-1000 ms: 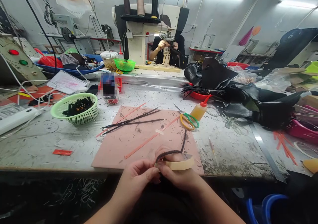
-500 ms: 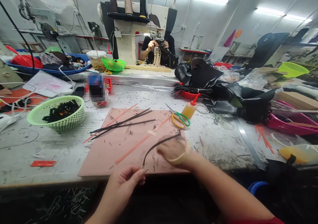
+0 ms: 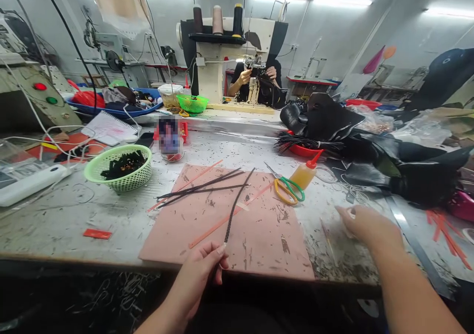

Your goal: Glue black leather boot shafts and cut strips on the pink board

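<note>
My left hand (image 3: pixel 205 261) pinches the near end of a black braided cord (image 3: pixel 234 207) between thumb and fingers. The cord runs up and away over a pink board (image 3: pixel 266 235). Several more black cords (image 3: pixel 202 188) lie across the board's far left, beside thin orange strips (image 3: pixel 213 228). A bit of pale tape sits on one strip. Right of the board, low over the table, my right hand (image 3: pixel 370 228) has its fingers curled round something pale, partly hidden and blurred. Scissors (image 3: pixel 287 190) with green and yellow handles rest at the board's right edge.
A glue bottle (image 3: pixel 304 172) with a red tip stands beside the scissors. Black leather pieces (image 3: pixel 326 114) pile up at right, near a metal ruler (image 3: pixel 407 235). At left is a green basket (image 3: pixel 146 173) of black pieces. Across the table, a person (image 3: pixel 255 79) works at a sewing machine.
My right hand has moved right, from the cord's far end to the table beyond the board. The cord now points straighter away from my left hand. The view has turned left.
</note>
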The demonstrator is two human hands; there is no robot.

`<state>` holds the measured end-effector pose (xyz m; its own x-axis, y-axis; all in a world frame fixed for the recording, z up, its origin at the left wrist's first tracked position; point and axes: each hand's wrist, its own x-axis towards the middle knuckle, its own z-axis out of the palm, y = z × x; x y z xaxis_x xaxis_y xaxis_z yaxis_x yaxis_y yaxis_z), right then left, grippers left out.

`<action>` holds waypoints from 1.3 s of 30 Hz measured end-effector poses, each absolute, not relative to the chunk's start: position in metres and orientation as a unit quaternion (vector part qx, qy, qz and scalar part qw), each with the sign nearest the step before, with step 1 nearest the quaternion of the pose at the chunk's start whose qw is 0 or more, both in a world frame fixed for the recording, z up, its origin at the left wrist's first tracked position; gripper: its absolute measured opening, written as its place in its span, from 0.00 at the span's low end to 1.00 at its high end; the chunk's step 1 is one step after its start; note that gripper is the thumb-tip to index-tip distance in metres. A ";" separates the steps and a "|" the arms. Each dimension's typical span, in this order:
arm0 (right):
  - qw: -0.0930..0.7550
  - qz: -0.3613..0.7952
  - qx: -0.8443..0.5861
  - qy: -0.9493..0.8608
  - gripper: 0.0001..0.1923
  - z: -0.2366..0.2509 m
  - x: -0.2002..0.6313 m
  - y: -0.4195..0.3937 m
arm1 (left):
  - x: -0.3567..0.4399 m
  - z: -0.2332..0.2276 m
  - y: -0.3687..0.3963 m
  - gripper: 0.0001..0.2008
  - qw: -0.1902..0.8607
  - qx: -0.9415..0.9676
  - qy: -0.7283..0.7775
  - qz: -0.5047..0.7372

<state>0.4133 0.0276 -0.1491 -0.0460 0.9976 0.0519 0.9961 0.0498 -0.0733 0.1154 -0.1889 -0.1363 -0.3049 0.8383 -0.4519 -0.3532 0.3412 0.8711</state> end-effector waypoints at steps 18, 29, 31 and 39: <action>0.040 0.248 -0.495 -0.832 0.34 -0.149 0.286 0.000 | 0.047 -0.129 -0.200 0.14 0.368 0.249 0.707 0.550; -0.035 0.507 -0.171 -0.844 0.23 -0.110 0.211 -0.095 | 0.027 -0.127 -0.200 0.11 0.369 0.210 0.669 0.609; -0.035 0.529 -0.159 -0.833 0.24 -0.115 0.203 -0.094 | 0.023 -0.127 -0.202 0.10 0.367 0.205 0.667 0.615; -0.044 0.543 -0.184 -0.818 0.23 -0.126 0.178 -0.100 | 0.005 -0.135 -0.207 0.10 0.354 0.176 0.664 0.635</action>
<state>0.1784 -0.1001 -0.1263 -0.9283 0.2531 -0.2725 0.3495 0.3431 -0.8719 0.0046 -0.2068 -0.1355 -0.6878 0.6827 -0.2466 -0.2165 0.1314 0.9674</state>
